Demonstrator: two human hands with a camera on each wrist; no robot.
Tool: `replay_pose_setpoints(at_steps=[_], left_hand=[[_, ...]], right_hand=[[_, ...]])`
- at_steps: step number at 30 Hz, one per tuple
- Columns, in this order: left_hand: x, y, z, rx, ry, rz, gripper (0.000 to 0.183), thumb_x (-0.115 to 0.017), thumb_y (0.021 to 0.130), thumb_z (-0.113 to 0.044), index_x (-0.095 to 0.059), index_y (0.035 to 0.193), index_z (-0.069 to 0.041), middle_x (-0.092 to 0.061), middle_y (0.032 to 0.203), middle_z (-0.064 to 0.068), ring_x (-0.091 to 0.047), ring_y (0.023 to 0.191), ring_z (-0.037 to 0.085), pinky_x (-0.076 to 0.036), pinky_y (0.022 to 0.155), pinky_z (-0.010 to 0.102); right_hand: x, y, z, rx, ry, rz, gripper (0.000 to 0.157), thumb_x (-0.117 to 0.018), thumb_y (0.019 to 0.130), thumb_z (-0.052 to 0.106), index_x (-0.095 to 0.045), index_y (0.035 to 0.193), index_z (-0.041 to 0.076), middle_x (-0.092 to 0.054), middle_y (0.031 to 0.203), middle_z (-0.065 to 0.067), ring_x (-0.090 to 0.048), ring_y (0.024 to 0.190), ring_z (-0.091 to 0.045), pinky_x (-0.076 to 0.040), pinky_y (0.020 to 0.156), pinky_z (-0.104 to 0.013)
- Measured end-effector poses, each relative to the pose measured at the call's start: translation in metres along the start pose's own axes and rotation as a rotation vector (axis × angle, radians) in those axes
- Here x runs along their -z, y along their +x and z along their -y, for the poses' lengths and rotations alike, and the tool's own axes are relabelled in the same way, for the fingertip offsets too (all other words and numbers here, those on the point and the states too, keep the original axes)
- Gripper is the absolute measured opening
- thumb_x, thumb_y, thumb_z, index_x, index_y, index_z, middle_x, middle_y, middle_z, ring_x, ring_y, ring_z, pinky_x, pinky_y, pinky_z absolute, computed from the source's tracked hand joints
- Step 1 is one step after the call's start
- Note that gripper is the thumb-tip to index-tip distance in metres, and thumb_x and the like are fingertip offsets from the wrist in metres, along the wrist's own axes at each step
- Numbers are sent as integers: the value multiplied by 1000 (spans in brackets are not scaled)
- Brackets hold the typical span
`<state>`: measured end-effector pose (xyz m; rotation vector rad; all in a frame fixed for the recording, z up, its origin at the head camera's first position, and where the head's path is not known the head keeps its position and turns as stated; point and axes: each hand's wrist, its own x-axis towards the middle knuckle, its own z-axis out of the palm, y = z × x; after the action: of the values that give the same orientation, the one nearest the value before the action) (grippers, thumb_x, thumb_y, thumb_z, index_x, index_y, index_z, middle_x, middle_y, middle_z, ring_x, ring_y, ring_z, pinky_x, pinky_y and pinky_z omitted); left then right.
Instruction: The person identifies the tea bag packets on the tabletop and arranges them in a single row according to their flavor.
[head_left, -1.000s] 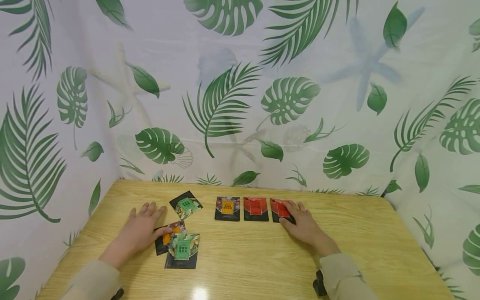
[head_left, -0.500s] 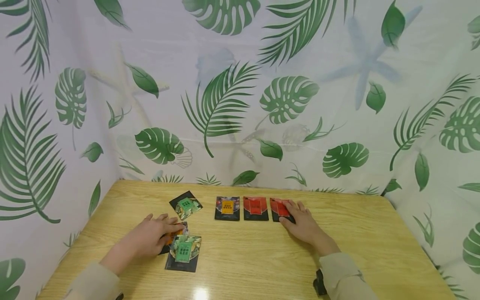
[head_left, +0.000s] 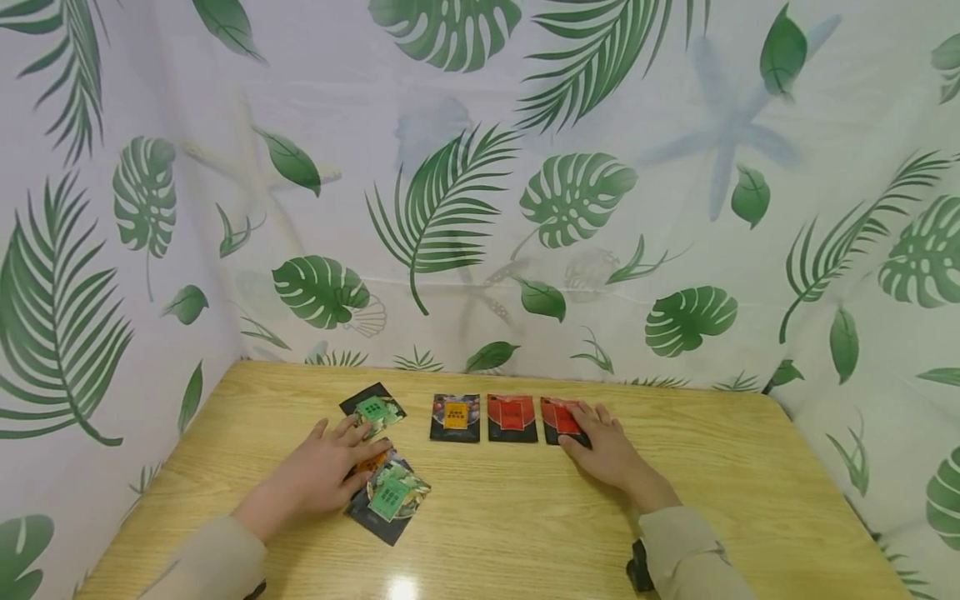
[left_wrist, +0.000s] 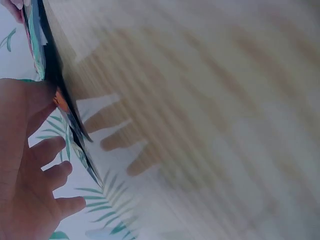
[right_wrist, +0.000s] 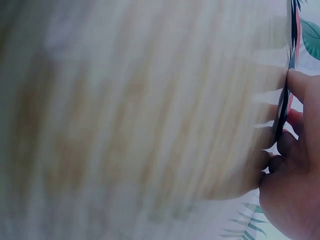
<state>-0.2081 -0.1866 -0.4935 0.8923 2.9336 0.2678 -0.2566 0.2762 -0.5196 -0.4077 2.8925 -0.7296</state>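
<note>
My left hand (head_left: 318, 471) lies over an orange-labelled packet (head_left: 372, 463), its fingers extended. A green-labelled packet (head_left: 390, 498) partly covers that packet, turned at an angle near the thumb. The fingertips reach the lower left edge of another green-labelled packet (head_left: 380, 408) farther back. In the left wrist view the thumb is against the packets, and the other fingers are spread. My right hand (head_left: 611, 450) rests on a red packet (head_left: 558, 417), covering its right side. Its thumb touches the packet's lower edge.
Left of that red packet, a second red packet (head_left: 512, 418) and an orange-labelled packet (head_left: 455, 418) lie side by side in a row. All lie on a wooden table (head_left: 510, 525). A leaf-printed cloth (head_left: 480, 208) rises behind the table's back edge.
My left hand has moved right and slightly back, shifting the orange-labelled packet and the front green packet rightward. The front green packet has turned clockwise. My right hand has stayed in place.
</note>
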Motion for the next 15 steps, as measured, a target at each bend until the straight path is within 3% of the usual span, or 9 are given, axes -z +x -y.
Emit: replay_pose_setpoints(at_steps=[8,15], left_hand=[[0,18,-10,0,-9,39,54,-59,108,-38,-53,157,-18,-49,163,16,-40,152,48,-28,118,79],[-2,22,-11,49,3,34,54,-58,108,-40,-54,156,-17,-49,160,25,-43,146,57,-36,114,77]], right_hand=[[0,-1,1,-13,1,4,74,-52,110,41,-28,165,-3,-21,172,-28,-7,160,-55,-8,128,-72],[1,-1,2,-12,4,12,74,-52,110,41,-28,165,-2,-21,172,-29,-6,160,-55,-8,128,-72]])
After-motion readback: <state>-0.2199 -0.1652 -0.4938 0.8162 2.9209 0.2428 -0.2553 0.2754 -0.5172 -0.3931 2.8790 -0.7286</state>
